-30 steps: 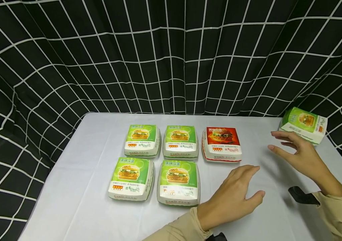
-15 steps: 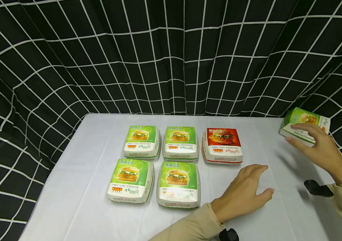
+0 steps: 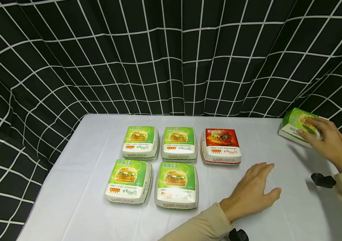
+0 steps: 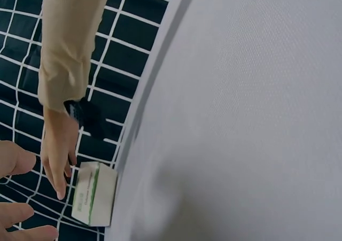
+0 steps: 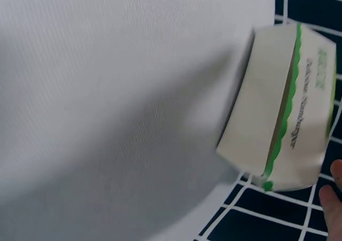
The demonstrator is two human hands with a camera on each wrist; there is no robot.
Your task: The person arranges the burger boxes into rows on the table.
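Observation:
At the table's far right corner sits a green and white burger box (image 3: pixel 292 130), with a scalloped green lid edge in the right wrist view, where the same box (image 5: pixel 302 113) fills the right side. My right hand (image 3: pixel 329 142) is over its near right part, fingers extended; whether they touch it cannot be told. In the left wrist view the right hand (image 4: pixel 59 145) appears beside the box (image 4: pixel 101 195) with straight fingers. My left hand (image 3: pixel 250 192) hovers over the table's right middle, fingers relaxed, holding nothing. Nearest to it is a red and white burger box (image 3: pixel 221 146).
Several more green burger boxes lie left of the red one: two in the back row, one of them a left box (image 3: pixel 140 142), and two in front, including a front box (image 3: pixel 177 185). Black grid-patterned curtain (image 3: pixel 171 67) surrounds the white tabletop (image 3: pixel 83 187).
My right hand has moved right and back, from in front of the corner box to over it. The left hand has drifted right. The boxes lie as before.

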